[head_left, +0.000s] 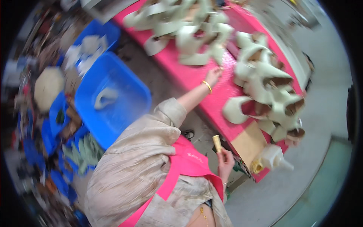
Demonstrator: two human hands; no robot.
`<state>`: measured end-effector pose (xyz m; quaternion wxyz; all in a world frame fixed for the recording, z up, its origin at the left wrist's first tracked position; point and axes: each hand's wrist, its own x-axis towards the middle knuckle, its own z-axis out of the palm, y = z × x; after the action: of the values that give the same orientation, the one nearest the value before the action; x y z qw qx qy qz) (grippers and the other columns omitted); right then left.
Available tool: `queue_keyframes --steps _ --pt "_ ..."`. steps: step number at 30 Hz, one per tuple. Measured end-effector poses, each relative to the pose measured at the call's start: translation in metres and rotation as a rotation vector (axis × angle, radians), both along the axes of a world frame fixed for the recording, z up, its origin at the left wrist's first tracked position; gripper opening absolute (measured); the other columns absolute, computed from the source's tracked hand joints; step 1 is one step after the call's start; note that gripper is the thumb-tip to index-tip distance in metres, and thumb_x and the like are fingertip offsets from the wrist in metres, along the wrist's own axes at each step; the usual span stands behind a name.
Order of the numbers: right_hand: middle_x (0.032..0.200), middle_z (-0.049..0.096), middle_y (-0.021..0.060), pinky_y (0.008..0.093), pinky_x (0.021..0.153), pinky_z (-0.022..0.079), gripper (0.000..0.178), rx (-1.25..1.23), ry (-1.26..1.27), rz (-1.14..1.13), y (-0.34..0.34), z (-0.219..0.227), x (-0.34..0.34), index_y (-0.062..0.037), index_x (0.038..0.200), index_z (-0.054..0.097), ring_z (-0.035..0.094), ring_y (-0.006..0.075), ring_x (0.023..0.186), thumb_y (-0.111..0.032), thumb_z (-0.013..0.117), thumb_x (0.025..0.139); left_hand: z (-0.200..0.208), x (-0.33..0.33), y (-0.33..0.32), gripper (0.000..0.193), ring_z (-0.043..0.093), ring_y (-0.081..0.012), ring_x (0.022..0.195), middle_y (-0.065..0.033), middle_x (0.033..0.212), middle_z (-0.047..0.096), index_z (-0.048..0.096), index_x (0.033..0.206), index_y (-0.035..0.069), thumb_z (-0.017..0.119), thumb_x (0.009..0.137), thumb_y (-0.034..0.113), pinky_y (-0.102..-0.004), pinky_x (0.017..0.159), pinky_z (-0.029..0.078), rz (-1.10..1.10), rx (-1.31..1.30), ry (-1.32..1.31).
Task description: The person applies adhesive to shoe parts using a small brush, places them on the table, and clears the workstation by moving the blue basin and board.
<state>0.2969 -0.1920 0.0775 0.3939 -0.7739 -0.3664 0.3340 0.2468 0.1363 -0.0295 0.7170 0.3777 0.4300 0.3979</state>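
My left arm stretches across a pink-covered table (181, 77). My left hand (214, 75) is closed, its fingertips pressed together at the lower tip of a pale cream shoe upper (216, 51). Blur hides whether they grip that tip. Low on the right, my right hand (225, 162) is closed around a short, pale yellow, blunt-ended cylinder (217, 143), which points up and away from my fingers. Beyond my left hand lies a heap of cream uppers (191, 39). Another row of uppers (261, 72) runs down the table's right side, with tan linings showing.
Near my right hand, a tan board (249, 142) lies on the table corner beside a white plastic bottle (273, 157) and a yellow roll (257, 166). To the left stands a blue tub (128, 85) holding one pale piece (106, 97). Blue scraps (58, 181) and other clutter cover the far left.
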Motion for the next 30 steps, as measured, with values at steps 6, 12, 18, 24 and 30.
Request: queue_keyframes --steps 6,12,18,24,30 --pt "0.078 0.054 0.0078 0.0231 0.065 0.041 0.020 -0.078 -0.046 0.383 0.097 -0.007 -0.046 0.0031 0.090 0.054 0.051 0.0132 0.071 0.000 0.058 0.071 -0.061 -0.307 -0.065 0.020 0.055 -0.0116 0.070 -0.0045 0.084 0.058 0.057 0.095 0.005 0.051 0.077 0.010 -0.0218 0.064 0.045 0.428 -0.270 0.258" --pt "0.069 0.049 0.0065 0.0233 0.049 0.034 0.020 -0.230 -0.208 0.652 0.185 -0.013 -0.144 0.0002 0.088 0.056 0.043 0.0118 0.057 -0.001 0.060 0.069 -0.144 -0.543 -0.091 0.033 0.053 -0.0208 0.084 -0.0102 0.089 0.058 0.062 0.085 0.004 0.058 0.070 0.034 -0.0326 0.073 0.041 0.347 -0.293 1.401" --pt "0.066 0.048 0.0099 0.0273 0.050 0.036 0.020 -0.243 -0.218 0.845 0.187 -0.023 -0.210 -0.0011 0.085 0.055 0.044 0.0191 0.054 -0.003 0.061 0.067 -0.186 -0.548 -0.029 0.059 0.028 -0.0266 0.112 -0.0094 0.113 0.044 0.060 0.096 0.011 0.050 0.063 0.059 -0.0371 0.099 0.009 0.195 -0.832 1.717" --pt "0.071 0.051 0.0040 0.0233 0.051 0.037 0.025 -0.413 0.013 0.605 0.173 0.000 -0.223 -0.0012 0.091 0.054 0.047 0.0116 0.061 -0.003 0.061 0.067 -0.188 -0.555 -0.039 0.028 0.049 -0.0236 0.087 -0.0055 0.090 0.053 0.053 0.090 0.008 0.054 0.070 0.028 -0.0343 0.088 0.028 0.437 -0.433 1.243" --pt "0.101 0.051 0.0116 0.0149 0.049 0.037 0.061 -0.181 0.858 0.313 0.207 0.008 -0.245 -0.0040 0.126 0.024 0.042 0.0023 0.052 -0.015 0.054 0.074 0.015 -0.469 -0.079 0.025 0.050 -0.0132 0.083 -0.0057 0.089 0.051 0.038 0.104 0.007 0.042 0.079 0.009 -0.0249 0.071 0.041 0.814 -0.190 -0.145"
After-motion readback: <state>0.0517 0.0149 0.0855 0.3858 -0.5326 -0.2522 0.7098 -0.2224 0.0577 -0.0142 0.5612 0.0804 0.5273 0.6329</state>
